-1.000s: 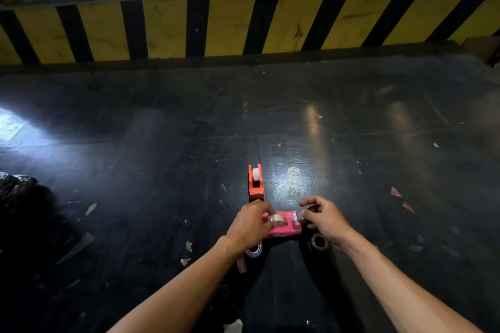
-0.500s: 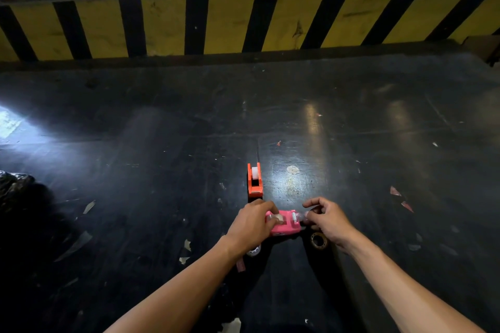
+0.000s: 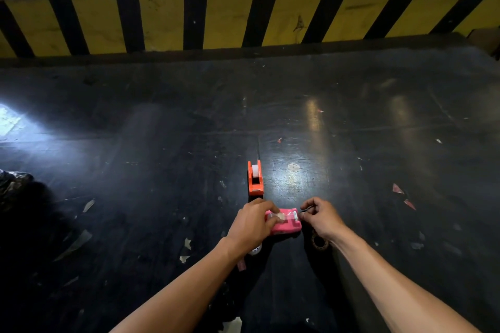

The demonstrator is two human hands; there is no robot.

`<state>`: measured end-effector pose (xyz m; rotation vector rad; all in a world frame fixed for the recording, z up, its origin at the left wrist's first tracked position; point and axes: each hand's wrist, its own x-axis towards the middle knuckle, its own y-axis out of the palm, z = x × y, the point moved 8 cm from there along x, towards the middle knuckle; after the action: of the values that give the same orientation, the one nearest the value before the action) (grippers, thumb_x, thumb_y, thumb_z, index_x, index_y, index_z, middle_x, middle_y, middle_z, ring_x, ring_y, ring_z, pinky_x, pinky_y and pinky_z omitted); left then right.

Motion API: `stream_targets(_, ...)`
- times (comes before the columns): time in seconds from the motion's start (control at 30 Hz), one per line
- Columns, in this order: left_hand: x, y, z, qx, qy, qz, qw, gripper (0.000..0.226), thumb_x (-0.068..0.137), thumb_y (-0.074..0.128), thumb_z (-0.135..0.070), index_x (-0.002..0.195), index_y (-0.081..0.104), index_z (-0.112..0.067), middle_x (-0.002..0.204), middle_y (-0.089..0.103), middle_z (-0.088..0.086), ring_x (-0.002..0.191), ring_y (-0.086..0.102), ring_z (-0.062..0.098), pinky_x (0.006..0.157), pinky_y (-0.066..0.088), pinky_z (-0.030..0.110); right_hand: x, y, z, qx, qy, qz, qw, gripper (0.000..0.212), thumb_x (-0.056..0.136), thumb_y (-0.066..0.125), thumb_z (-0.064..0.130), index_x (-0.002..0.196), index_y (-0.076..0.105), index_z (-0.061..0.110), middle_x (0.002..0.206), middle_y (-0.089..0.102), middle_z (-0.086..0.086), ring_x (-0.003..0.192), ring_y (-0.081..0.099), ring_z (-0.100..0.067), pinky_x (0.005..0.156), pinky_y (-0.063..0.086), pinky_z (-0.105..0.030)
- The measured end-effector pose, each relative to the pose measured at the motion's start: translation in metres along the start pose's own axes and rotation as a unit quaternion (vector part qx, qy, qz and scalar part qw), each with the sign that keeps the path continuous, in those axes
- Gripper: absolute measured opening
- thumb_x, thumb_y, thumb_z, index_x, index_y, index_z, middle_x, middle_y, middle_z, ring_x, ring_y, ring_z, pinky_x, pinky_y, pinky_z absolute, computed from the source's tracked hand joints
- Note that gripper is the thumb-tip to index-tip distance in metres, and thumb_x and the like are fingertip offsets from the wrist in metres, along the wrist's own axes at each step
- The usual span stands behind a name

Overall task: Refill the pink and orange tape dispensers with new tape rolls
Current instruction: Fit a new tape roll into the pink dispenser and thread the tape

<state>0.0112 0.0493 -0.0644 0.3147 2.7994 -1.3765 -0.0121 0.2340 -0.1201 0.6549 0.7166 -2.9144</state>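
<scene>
The pink tape dispenser (image 3: 286, 224) lies on the dark floor with a clear tape roll (image 3: 278, 216) seated in it. My left hand (image 3: 251, 224) presses on the dispenser's left end, over the roll. My right hand (image 3: 320, 216) pinches the tape's free end at the cutter on the dispenser's right end. The orange tape dispenser (image 3: 255, 178) stands just beyond, a white roll in its cradle. A brown empty core (image 3: 319, 242) lies under my right wrist. A white roll or core (image 3: 255, 250) peeks out below my left hand.
The black glossy floor (image 3: 162, 170) carries scattered paper and tape scraps. A yellow-and-black striped kerb (image 3: 243, 13) runs across the back. A dark bag (image 3: 13, 186) sits at the left edge.
My hands stay on the pink dispenser; the right hand has drawn the tape end slightly rightward over the cutter. The camera view has shifted a little.
</scene>
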Motion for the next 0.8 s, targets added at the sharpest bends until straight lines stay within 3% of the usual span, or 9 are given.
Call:
stream_targets(0.23, 0.0, 0.003, 0.003, -0.013, -0.009, -0.003, 1.0, 0.015, 0.089, 0.068, -0.032, 0.1, 0.074, -0.023, 0.11, 0.067, -0.002, 0.097, 0.064, 0.018, 0.088, 0.052, 0.036, -0.006, -0.002, 0.008, -0.074, 0.009, -0.02, 0.997, 0.021, 0.077, 0.076, 0.01, 0.066, 0.06, 0.018, 0.068, 0.061, 0.0, 0.066, 0.054, -0.016, 0.06, 0.041, -0.027)
stream_targets(0.4, -0.003, 0.003, 0.003, -0.014, -0.002, -0.012, 1.0, 0.018, 0.091, 0.066, -0.03, 0.105, 0.074, -0.021, 0.112, 0.068, -0.002, 0.1, 0.065, 0.018, 0.092, 0.052, 0.038, -0.013, -0.003, 0.011, -0.106, 0.009, -0.038, 0.994, 0.006, 0.082, 0.072, 0.015, 0.079, 0.075, 0.01, 0.072, 0.066, -0.002, 0.066, 0.056, -0.013, 0.05, 0.038, -0.017)
stream_targets(0.47, -0.004, 0.004, 0.004, -0.021, 0.001, -0.019, 1.0, 0.019, 0.09, 0.066, -0.029, 0.105, 0.075, -0.02, 0.111, 0.069, -0.002, 0.099, 0.065, 0.019, 0.092, 0.052, 0.04, -0.017, -0.004, 0.013, -0.113, 0.007, -0.042, 0.993, 0.008, 0.083, 0.071, 0.015, 0.082, 0.077, 0.009, 0.072, 0.067, -0.001, 0.066, 0.057, -0.011, 0.049, 0.037, -0.016)
stream_targets(0.63, -0.006, 0.004, 0.003, -0.031, 0.006, -0.037, 0.999, 0.019, 0.089, 0.069, -0.028, 0.105, 0.077, -0.021, 0.111, 0.07, -0.003, 0.099, 0.066, 0.015, 0.092, 0.053, 0.039, -0.022, -0.003, 0.017, -0.155, 0.014, -0.051, 0.986, 0.014, 0.081, 0.067, 0.017, 0.073, 0.076, 0.009, 0.069, 0.073, -0.008, 0.065, 0.065, -0.022, 0.057, 0.044, -0.029)
stream_targets(0.8, -0.006, 0.005, 0.005, -0.032, 0.006, -0.021, 0.999, 0.024, 0.091, 0.066, -0.027, 0.113, 0.074, -0.022, 0.118, 0.068, -0.003, 0.105, 0.064, 0.014, 0.098, 0.051, 0.037, -0.025, 0.003, 0.018, -0.198, 0.025, 0.016, 0.98, 0.029, 0.079, 0.055, 0.003, 0.09, 0.079, 0.014, 0.09, 0.077, -0.012, 0.076, 0.064, -0.02, 0.06, 0.041, -0.024)
